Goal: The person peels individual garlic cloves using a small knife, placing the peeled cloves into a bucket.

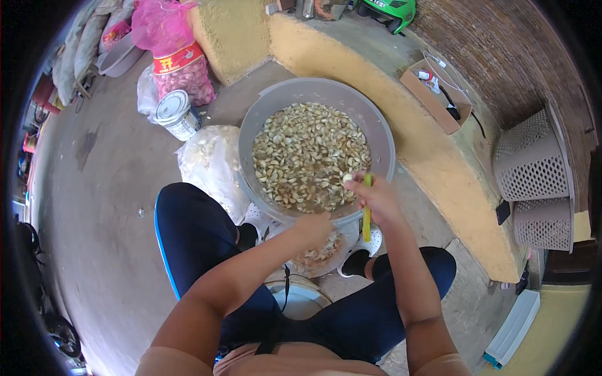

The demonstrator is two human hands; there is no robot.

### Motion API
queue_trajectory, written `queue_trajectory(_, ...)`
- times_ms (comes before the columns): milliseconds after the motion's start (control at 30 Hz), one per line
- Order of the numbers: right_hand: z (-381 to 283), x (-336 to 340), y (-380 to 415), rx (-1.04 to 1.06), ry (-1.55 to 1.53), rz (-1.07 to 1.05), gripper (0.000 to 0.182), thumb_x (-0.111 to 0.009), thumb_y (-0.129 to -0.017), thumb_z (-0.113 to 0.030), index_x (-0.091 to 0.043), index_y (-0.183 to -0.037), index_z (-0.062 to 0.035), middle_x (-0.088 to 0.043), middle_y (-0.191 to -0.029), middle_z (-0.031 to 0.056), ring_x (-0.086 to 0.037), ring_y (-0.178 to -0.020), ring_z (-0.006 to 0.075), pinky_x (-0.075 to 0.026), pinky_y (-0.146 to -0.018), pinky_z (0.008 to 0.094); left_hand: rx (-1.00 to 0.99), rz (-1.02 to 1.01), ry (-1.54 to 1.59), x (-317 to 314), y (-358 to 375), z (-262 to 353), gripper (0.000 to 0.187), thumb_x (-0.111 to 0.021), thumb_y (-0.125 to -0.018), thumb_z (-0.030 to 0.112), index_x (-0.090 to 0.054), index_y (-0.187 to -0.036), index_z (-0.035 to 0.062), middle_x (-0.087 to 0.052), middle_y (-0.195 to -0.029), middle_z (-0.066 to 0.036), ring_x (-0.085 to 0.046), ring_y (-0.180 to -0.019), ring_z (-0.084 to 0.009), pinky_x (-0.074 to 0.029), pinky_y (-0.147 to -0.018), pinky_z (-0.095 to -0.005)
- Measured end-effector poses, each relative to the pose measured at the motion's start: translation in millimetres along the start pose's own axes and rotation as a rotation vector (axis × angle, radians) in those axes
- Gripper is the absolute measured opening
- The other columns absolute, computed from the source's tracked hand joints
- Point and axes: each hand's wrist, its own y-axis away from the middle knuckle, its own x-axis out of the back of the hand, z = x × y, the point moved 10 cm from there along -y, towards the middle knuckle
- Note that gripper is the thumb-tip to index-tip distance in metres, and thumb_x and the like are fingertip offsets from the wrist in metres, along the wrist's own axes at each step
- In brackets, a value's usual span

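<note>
I have the yellow tool (367, 213) in the right hand (366, 193), fingers wrapped round it. Long axis runs fore-aft, near straight: one end points away past the knuckles, the other back toward the body, tilted only slightly. Narrow, flat-looking, bright yellow-green; mid-section partly covered by fingers. Can't make out a blade.

Same hand's fingertips hold a pale clove (347, 178), small, whitish, just left of the tool, over the tub.

Left hand (313, 229) is left of and nearer the body than the right, at the tub's near rim, fingers curled. Can't tell if it grips anything.

Beyond both hands: big grey tub (254, 106), full of cloves (307, 144), cream to brownish, wet. Under the left hand: container of peelings (316, 258), partly blocked from my view by hand and forearm.

Left of the left hand and farther out: clear bag (210, 160) of pale contents, then a lidded white pail (177, 116), then a pink mesh sack (185, 78). Right of the right hand: yellow ledge (426, 169) carrying a cardboard box (433, 106); perforated crates (533, 169) farther right.
</note>
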Motion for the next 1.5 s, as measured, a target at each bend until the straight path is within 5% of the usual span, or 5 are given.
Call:
queue_trajectory(267,78.5,-64.0,-37.2,0.167,0.830,-0.138,0.034,-0.067,-0.062,-0.026,-0.058,-0.081,0.0005,-0.059,-0.075,0.0189,-0.058,-0.072,0.0326,-0.046,-0.069,0.0378,0.011,-0.052,0.152,-25.4,17.4,-20.4,0.024,-0.049,-0.074,0.012,-0.054,-0.093,-0.0012,-0.055,-0.076,-0.017,-0.059,-0.075,-0.0288,-0.047,-0.060,-0.0383)
queue_trajectory(567,96.6,-214.8,-53.0,0.217,0.925,-0.400,0.033,-0.066,-0.064,-0.025,-0.059,-0.084,0.0007,-0.059,-0.081,0.0212,-0.058,-0.078,0.0345,-0.046,-0.070,0.0415,0.072,-0.746,0.747,-95.7,77.2,0.6,0.035,-0.056,-0.073,0.022,-0.052,-0.102,0.0018,-0.056,-0.096,-0.017,-0.053,-0.094,-0.0222,-0.041,-0.080,-0.0349)
queue_trajectory(867,11.6,-236.3,-53.9,0.393,0.780,-0.140,0.025,-0.063,-0.067,-0.019,-0.058,-0.081,0.0019,-0.058,-0.082,0.0221,-0.057,-0.079,0.0353,-0.044,-0.072,0.0427,-0.261,-0.054,0.582,-49.2,33.2,-39.0,0.041,-0.058,-0.076,0.023,-0.051,-0.111,0.0026,-0.055,-0.105,-0.012,-0.052,-0.089,-0.0199,-0.042,-0.077,-0.0308)
queue_trajectory(1133,-129.7,-72.8,-4.5,0.594,0.206,0.238,0.010,-0.060,-0.076,-0.014,-0.060,-0.079,-0.0053,-0.061,-0.071,0.0062,-0.057,-0.063,0.0141,-0.044,-0.060,0.0262,0.135,0.026,1.337,29.4,38.1,-58.7,0.028,-0.062,-0.070,0.008,-0.055,-0.096,-0.0006,-0.058,-0.083,-0.006,-0.056,-0.074,-0.0139,-0.045,-0.063,-0.0241)
queue_trajectory(1500,33.5,-55.2,43.7,0.523,1.159,-0.194,0.020,-0.059,-0.075,-0.018,-0.054,-0.081,0.0002,-0.057,-0.066,0.0142,-0.056,-0.065,0.0314,-0.046,-0.063,0.0347,0.202,0.350,1.836,107.1,38.0,-62.4,0.027,-0.054,-0.084,0.032,-0.050,-0.076,0.0061,-0.044,-0.064,0.002,-0.037,-0.050,-0.0060,-0.028,-0.039,-0.0185)
